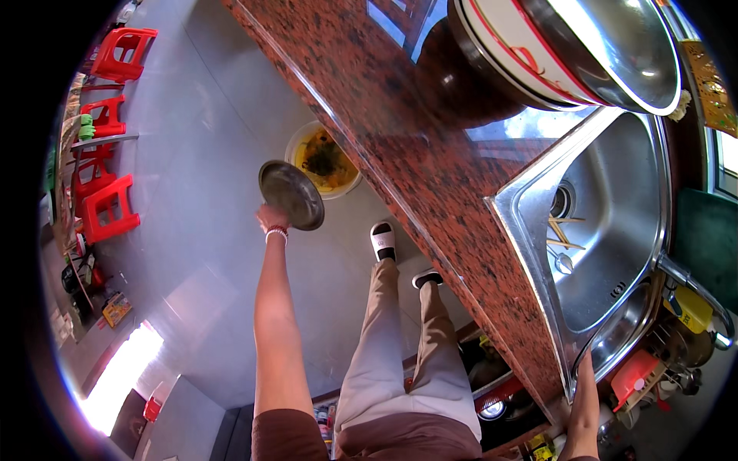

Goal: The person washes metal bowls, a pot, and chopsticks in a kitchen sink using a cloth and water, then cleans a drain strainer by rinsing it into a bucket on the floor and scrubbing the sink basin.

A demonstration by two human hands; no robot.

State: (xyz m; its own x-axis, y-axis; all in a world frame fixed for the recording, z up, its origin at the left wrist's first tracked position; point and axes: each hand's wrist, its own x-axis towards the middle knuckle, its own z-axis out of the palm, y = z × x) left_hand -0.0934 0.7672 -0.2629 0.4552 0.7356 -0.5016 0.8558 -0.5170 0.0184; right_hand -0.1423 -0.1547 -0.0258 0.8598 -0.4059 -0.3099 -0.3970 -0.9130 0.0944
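My left hand grips the rim of a round, dark metal pan or plate, held tilted beside a white bucket. The bucket stands on the floor against the counter and holds yellow-orange liquid with dark scraps. My right hand is at the near end of the steel sink, at the rim of a metal basin; its fingers are mostly hidden. Inside the steel sink lie several wooden chopsticks and a metal spoon near the drain.
A red-brown granite counter runs diagonally, with stacked metal and white bowls on it. A faucet, a yellow bottle and a dish rack stand along the sink's far side. Red plastic stools line the floor's left side.
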